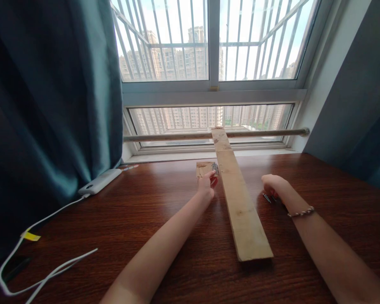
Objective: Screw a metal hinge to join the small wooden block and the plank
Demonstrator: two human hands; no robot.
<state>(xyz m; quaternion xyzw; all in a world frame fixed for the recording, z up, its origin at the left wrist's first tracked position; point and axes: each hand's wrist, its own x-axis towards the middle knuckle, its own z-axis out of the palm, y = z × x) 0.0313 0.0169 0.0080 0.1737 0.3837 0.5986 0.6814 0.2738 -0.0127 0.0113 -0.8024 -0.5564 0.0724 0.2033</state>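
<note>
A long pale wooden board point(240, 202) lies lengthwise on the table, its far end reaching the rail by the window. Left of it sits a small wooden block point(204, 168). My left hand point(205, 184) is closed at the block's right edge, its fingers and thumb at a small silvery metal piece point(215, 168), too small to tell whether a hinge or a bunch of screws. On the board's other side, my right hand point(275, 186) is curled low over the tabletop, fingertips mostly hidden. Just below it lie a few thin metal screws or nails point(266, 197).
The dark brown wooden table point(177, 253) runs up to the window sill. A metal rail point(259, 133) crosses in front of the glass. At left are a dark curtain point(57, 84), a white power strip point(100, 181) and a loose white cable point(52, 211) with a yellow tag point(31, 236).
</note>
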